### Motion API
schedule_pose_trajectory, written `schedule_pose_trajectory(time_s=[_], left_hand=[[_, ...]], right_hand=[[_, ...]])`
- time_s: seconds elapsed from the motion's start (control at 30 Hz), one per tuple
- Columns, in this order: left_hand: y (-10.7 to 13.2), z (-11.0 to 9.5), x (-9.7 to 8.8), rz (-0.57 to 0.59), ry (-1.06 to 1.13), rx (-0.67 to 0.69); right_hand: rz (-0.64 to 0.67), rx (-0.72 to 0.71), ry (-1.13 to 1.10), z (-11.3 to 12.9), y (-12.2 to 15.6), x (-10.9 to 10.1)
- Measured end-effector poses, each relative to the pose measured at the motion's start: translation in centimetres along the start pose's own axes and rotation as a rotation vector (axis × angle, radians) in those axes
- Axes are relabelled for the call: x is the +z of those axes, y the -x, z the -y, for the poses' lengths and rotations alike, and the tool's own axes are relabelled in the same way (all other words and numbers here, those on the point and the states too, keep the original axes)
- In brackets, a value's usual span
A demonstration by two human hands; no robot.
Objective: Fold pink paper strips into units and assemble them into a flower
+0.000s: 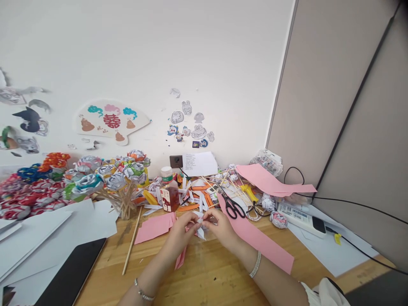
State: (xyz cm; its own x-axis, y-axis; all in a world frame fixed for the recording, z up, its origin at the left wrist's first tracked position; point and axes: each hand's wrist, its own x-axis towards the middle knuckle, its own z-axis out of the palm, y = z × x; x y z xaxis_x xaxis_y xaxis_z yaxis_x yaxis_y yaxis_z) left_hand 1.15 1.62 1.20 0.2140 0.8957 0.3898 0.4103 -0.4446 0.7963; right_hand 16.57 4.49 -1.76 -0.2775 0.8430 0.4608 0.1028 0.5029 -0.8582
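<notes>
My left hand (182, 233) and my right hand (220, 227) meet over the wooden table (207, 276), both pinched on a small folded piece of white and pink paper (200, 231). A pink strip (180, 258) hangs down under my left hand. Pink paper sheets lie on either side: one (153, 228) to the left, a long one (264, 244) to the right. Black-handled scissors (232, 206) lie just behind my right hand.
A bottle (168, 193) with amber liquid stands behind the hands amid paper scraps and wooden skewers (132, 242). Paper flowers on sticks (117, 178) crowd the left. White sheets and a black tablet (70, 276) lie at the front left. A white device (301, 219) with cables sits on the right.
</notes>
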Motion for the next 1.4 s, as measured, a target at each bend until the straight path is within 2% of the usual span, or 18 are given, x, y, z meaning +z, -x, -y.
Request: schedule_pose_trajectory(time_s=[0.17, 0.27, 0.37, 0.6, 0.7, 0.8, 1.1, 1.33, 1.4], left_hand=[[-0.3, 0.5, -0.2, 0.075, 0.148, -0.115], [-0.4, 1.4, -0.2, 0.129, 0.13, -0.134], [-0.4, 2.2, -0.2, 0.159, 0.078, -0.138], [0.0, 2.2, 0.3, 0.06, -0.113, -0.079], [0.2, 2.3, 0.5, 0.039, -0.174, -0.055], [0.0, 2.6, 0.5, 0.055, -0.155, -0.073], [-0.2, 2.8, 0.5, 0.081, -0.078, -0.127], [0.1, 2.3, 0.6, 0.019, -0.283, -0.104], [0.2, 2.0, 0.6, 0.018, -0.28, -0.112]], right_hand=[[0.069, 0.07, -0.064, -0.3, -0.3, -0.1], [0.127, 0.154, -0.067, -1.1, -0.4, 0.1], [0.131, 0.172, -0.043, -1.6, -0.3, 0.4], [0.039, 0.105, 0.148, -0.7, 0.1, 0.6], [0.075, 0.103, 0.114, -0.6, 0.1, 0.6], [0.132, 0.117, 0.054, -0.9, 0.0, 0.5], [0.135, 0.191, -0.003, -2.0, -0.3, 0.4], [0.097, 0.069, 0.283, -0.8, 0.5, 0.9], [0.084, 0.054, 0.328, -0.7, 0.6, 1.0]])
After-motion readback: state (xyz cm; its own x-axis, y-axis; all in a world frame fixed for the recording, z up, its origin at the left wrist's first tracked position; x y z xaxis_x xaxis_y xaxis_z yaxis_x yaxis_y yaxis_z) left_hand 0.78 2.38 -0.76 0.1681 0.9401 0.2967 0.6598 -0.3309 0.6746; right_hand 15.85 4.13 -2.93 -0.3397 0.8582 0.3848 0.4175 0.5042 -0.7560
